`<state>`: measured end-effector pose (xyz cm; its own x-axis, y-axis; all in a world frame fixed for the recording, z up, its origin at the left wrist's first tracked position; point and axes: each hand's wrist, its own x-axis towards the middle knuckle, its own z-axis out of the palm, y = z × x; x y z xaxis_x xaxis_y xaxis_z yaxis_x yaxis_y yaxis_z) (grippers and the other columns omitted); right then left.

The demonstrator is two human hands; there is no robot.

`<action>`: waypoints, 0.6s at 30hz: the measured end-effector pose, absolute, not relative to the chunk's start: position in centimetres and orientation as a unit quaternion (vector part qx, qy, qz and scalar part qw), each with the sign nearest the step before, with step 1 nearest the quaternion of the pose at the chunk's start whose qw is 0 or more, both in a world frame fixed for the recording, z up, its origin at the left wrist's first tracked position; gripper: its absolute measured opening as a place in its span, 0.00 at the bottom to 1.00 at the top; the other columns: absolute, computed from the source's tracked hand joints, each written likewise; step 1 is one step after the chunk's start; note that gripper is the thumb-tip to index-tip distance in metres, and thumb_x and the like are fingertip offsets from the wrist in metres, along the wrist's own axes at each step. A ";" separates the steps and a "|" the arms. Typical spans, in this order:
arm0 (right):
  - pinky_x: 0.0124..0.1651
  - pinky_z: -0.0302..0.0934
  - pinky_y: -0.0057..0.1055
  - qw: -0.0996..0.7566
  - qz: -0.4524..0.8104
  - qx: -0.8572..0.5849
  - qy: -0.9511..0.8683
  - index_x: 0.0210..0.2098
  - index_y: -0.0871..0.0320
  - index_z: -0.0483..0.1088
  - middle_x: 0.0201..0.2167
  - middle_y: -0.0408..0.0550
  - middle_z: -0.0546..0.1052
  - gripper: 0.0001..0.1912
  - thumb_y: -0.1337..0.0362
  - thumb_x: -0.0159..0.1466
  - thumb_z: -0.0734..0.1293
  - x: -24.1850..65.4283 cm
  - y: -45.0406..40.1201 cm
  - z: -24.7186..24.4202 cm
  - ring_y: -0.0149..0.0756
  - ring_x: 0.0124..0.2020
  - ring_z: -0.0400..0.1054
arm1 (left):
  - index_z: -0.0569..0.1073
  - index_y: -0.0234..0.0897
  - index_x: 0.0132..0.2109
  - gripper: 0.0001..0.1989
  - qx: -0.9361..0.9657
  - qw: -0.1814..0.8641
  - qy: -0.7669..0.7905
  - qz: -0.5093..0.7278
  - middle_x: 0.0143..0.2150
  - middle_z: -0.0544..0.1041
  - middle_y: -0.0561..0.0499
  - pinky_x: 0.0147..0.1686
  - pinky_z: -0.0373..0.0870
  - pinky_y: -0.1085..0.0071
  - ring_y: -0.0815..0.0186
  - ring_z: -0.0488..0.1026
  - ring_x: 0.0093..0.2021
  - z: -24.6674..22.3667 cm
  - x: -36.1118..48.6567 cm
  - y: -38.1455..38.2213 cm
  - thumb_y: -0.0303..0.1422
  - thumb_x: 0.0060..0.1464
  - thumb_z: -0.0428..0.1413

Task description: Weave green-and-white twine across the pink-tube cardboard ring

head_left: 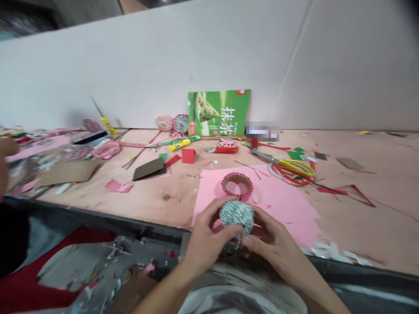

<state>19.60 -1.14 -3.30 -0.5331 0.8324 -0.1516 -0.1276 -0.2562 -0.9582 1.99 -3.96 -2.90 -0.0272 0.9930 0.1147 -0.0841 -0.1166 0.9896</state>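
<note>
My left hand (209, 235) and my right hand (270, 235) together cup a round ball of tightly coiled black-and-white paper strips (236, 216), just above a sheet of pink paper (288, 209). The underside of the ball is hidden by my fingers. Just beyond it, a cardboard ring edged with red and pink coils (237, 185) lies on the pink sheet. Another person's hand (5, 159) shows at the far left edge, apart from mine.
The plywood tabletop (157, 196) is strewn with paper scraps. Yellow-handled scissors (296, 168) lie to the right, a glue stick (180, 145) lies farther back, and a green printed package (218, 112) leans against a white wall (137, 65). The table's near edge runs below my hands.
</note>
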 end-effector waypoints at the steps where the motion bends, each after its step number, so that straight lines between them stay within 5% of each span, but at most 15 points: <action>1: 0.35 0.73 0.29 0.339 0.707 -0.354 -0.510 0.61 0.54 0.69 0.51 0.53 0.78 0.34 0.50 0.60 0.77 19.7 -1.4 -3.7 0.35 0.36 0.74 | 0.77 0.47 0.61 0.26 0.540 0.460 0.456 0.537 0.55 0.78 0.46 0.57 0.71 0.63 0.57 0.75 0.55 -2.6 1.9 -4.4 0.36 0.55 0.69; 7: 0.49 0.75 0.30 0.353 0.573 -0.413 -0.613 0.56 0.54 0.74 0.49 0.52 0.81 0.26 0.48 0.63 0.74 22.7 -0.5 -5.5 0.42 0.47 0.79 | 0.62 0.55 0.73 0.34 0.703 0.333 0.504 0.374 0.67 0.72 0.44 0.66 0.65 0.55 0.54 0.70 0.64 -0.6 -6.0 -4.1 0.42 0.64 0.61; 12: 0.55 0.71 0.32 0.331 0.361 -0.480 -0.728 0.56 0.53 0.73 0.54 0.52 0.80 0.23 0.49 0.67 0.69 27.0 1.0 -5.3 0.42 0.52 0.77 | 0.71 0.40 0.68 0.29 0.684 0.001 0.710 0.167 0.71 0.68 0.39 0.67 0.65 0.49 0.47 0.67 0.69 -1.0 -18.1 0.2 0.47 0.66 0.49; 18: 0.47 0.71 0.32 0.281 0.323 -0.487 -0.761 0.53 0.54 0.74 0.46 0.51 0.82 0.19 0.50 0.69 0.66 28.5 1.0 -5.1 0.41 0.44 0.78 | 0.83 0.41 0.46 0.27 0.705 -0.052 0.699 0.109 0.53 0.84 0.42 0.56 0.76 0.50 0.48 0.79 0.55 -1.1 -24.7 2.4 0.52 0.63 0.45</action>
